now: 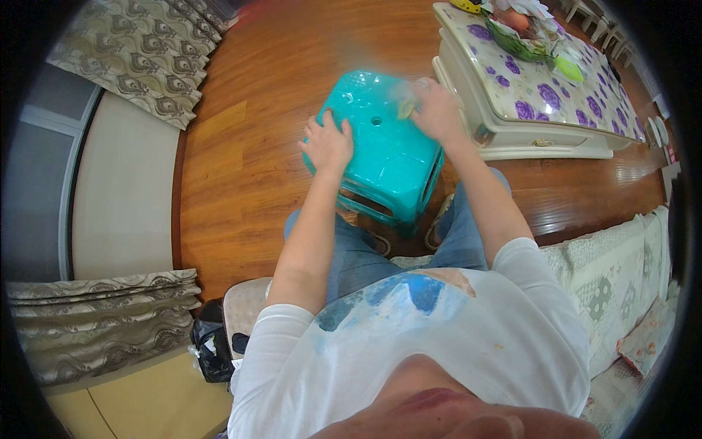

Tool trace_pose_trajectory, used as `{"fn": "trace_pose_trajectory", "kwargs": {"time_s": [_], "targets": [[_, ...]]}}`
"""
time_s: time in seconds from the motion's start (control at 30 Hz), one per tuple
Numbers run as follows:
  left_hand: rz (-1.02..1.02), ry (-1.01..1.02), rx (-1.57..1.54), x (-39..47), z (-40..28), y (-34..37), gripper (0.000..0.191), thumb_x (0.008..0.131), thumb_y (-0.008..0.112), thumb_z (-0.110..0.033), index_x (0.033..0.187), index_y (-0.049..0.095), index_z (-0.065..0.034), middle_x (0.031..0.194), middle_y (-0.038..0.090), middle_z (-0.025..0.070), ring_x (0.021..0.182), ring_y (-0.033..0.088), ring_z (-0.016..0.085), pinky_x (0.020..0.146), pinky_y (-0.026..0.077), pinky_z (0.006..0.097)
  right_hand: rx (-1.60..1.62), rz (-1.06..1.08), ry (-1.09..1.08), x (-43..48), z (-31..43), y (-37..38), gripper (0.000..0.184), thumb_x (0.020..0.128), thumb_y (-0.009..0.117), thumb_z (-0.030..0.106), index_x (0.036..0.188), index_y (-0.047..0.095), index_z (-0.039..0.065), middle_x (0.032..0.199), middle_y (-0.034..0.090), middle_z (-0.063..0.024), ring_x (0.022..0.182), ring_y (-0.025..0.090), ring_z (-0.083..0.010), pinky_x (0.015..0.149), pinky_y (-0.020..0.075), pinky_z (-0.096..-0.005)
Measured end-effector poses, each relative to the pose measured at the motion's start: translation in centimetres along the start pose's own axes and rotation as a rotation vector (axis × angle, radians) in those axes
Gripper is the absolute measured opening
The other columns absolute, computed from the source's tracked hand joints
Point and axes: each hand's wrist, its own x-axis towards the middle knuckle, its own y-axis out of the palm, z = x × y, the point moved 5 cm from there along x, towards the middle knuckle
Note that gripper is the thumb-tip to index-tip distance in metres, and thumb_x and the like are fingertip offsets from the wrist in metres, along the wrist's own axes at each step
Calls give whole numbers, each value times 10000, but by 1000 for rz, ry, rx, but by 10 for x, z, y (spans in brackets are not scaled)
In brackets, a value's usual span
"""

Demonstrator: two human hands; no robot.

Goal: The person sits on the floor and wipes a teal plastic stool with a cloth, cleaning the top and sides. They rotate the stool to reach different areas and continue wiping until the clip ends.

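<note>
A turquoise plastic stool (378, 148) stands upright on the wooden floor before me, between my knees. My left hand (329, 142) rests on the left edge of its seat, fingers spread, holding nothing. Over the right side of the seat is my right hand (436, 112), its fingers bent around a small yellowish piece (406, 108) that may be cloth or a sponge. A blurred haze partly hides those fingertips. Between the hands, a small round hole (376, 120) shows in the seat.
A cream coffee table (507, 129) with a purple-flowered cover stands at the right, bearing a green leaf-shaped fruit dish (515, 46). A quilted sofa (598, 274) is at the lower right. Patterned curtains (137, 55) and a black plastic bag (211, 345) lie leftward.
</note>
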Motion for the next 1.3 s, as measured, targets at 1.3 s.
{"fn": "trace_pose_trajectory", "kwargs": {"time_s": [1.3], "targets": [[-46,37,41,-2,2,1,552,943,525,-446,1406,497,-146,1435,456,186,1308,447,353,1022,339,602,166,51,-211,-24,79,17,488,769,712,107,1247,617,138,1298,537,-224,1149,523,-427,998,440,-499]]}}
